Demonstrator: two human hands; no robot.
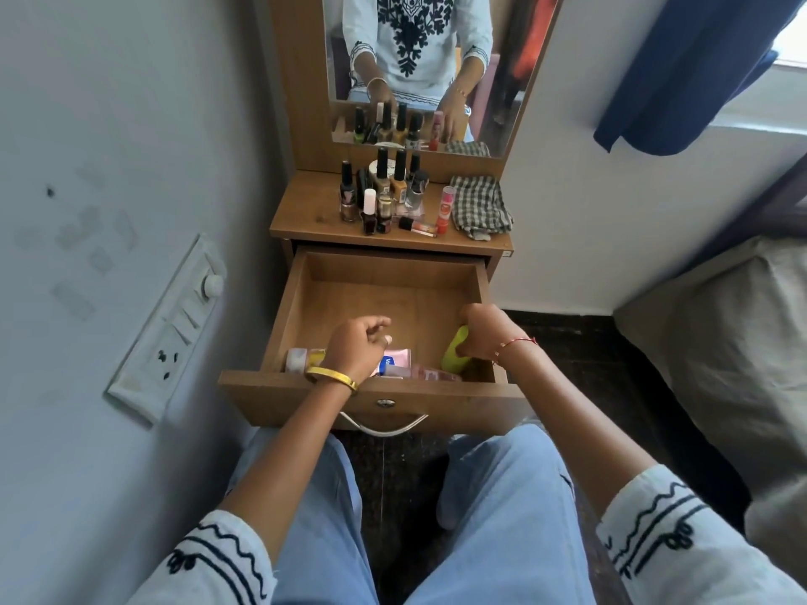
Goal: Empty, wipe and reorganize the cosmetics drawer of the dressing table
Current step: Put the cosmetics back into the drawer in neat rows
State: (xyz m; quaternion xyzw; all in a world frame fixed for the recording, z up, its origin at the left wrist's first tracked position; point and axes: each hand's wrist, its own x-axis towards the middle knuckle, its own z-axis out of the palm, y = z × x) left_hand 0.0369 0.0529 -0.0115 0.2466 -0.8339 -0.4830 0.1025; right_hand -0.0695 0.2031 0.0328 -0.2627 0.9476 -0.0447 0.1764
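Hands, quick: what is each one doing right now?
Left hand: fingers loosely curled, holding nothing, above the items in the drawer.
Right hand: gripping the yellow-green bottle.

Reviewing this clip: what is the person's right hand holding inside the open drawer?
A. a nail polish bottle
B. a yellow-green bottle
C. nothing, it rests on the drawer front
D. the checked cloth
B: the right hand curls round a yellow-green bottle at the drawer's front right corner; the checked cloth and the nail polish bottles sit on the tabletop.
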